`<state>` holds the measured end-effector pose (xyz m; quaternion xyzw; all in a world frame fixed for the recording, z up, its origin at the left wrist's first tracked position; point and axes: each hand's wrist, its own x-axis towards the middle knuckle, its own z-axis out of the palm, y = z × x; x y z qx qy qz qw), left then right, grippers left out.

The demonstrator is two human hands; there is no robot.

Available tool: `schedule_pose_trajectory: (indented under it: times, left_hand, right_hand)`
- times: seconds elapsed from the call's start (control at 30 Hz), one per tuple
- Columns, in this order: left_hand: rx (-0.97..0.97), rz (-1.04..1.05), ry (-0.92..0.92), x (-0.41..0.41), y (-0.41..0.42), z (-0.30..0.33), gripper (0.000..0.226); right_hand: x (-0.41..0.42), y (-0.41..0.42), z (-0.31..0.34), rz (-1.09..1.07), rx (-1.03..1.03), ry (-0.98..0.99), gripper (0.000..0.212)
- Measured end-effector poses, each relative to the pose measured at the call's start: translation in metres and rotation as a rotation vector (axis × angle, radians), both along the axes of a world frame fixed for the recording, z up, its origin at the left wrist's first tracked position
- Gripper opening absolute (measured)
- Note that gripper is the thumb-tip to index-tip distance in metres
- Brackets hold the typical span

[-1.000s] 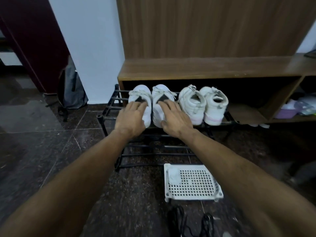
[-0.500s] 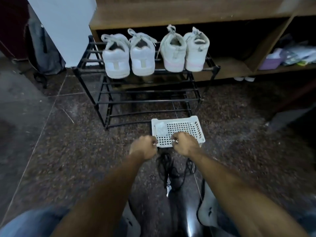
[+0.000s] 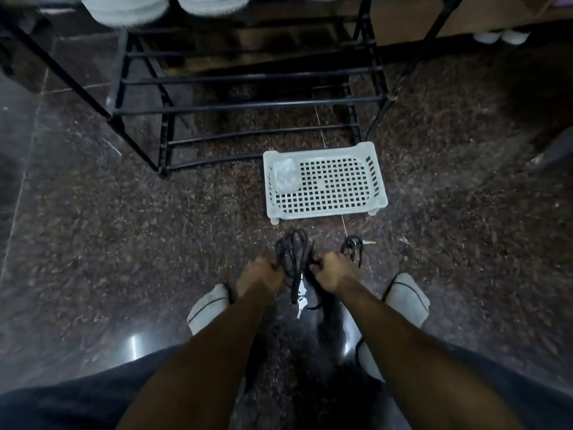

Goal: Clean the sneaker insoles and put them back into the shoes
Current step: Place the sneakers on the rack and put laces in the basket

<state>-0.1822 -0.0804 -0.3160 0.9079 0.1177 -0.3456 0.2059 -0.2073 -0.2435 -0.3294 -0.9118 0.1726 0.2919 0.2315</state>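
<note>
Both hands curl around a bundle of black cord [image 3: 293,256], left hand [image 3: 260,273] and right hand [image 3: 330,270] on either side; a white basket [image 3: 376,172] sits just beyond them.

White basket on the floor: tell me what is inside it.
The white basket holds one crumpled whitish wad in its far left corner; the rest shows bare perforated bottom. What lies under the wad is hidden.

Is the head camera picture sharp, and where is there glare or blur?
Head view: dim light; glare spot on the polished floor at lower left; white sneakers at the top edge smeared by motion; rack bars bow from wide-angle distortion; white basket fairly sharp.
</note>
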Motion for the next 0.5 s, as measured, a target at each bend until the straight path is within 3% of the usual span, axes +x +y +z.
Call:
schedule_pose_trajectory:
  times: [0.13,0.27,0.37,0.5]
  left_hand:
    - [0.008,-0.011,0.055,0.008,-0.007,-0.028,0.045]
    - [0.014,0.047,0.034,0.014,-0.018,-0.040,0.030]
    - [-0.029,0.107,0.027,0.017,-0.016,-0.043,0.018]
    - [-0.191,0.291,-0.061,0.024,-0.005,-0.029,0.019]
  right_hand:
    - [0.019,0.012,-0.015,-0.004,-0.018,-0.074,0.024]
    - [0.038,0.024,-0.031,-0.030,-0.001,-0.075,0.031]
    - [0.046,0.030,-0.033,-0.038,0.020,-0.023,0.019]
    - [0.047,0.026,-0.020,-0.312,0.293,-0.032,0.011]
